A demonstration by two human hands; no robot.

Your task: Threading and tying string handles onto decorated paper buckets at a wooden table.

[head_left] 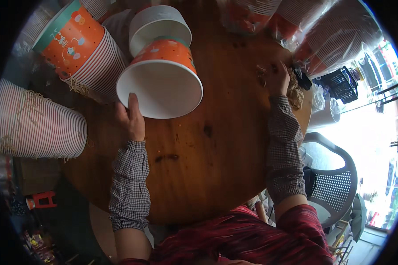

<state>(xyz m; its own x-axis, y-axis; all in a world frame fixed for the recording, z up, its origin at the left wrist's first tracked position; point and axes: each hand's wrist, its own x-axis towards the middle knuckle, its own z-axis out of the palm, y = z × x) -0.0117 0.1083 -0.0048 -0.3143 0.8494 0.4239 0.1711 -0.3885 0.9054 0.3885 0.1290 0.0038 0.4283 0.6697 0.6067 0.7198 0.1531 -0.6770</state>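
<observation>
My left hand point(132, 118) grips the rim of a large round paper tub point(161, 90), its thumb inside and the fingers hidden beneath. The tub is tilted, its white open mouth towards me and its orange printed side facing away. Behind it a second paper tub point(160, 25), pale outside, lies on its side, partly covered by the first. Over at the table's right edge is my right hand point(278, 79), fingers curled down and partly hidden. Tan stringy strands point(295, 93) lie in a bunch beside it, and a few more show at its fingertips.
Nested stacks of orange tubs point(90, 53) and pale-sided tubs point(42, 121) stand at the left, with tan strands around them. Plastic-wrapped tub stacks point(336, 37) line the far right. The round wooden table point(208, 176) fills the middle; a grey chair point(334, 185) is at right.
</observation>
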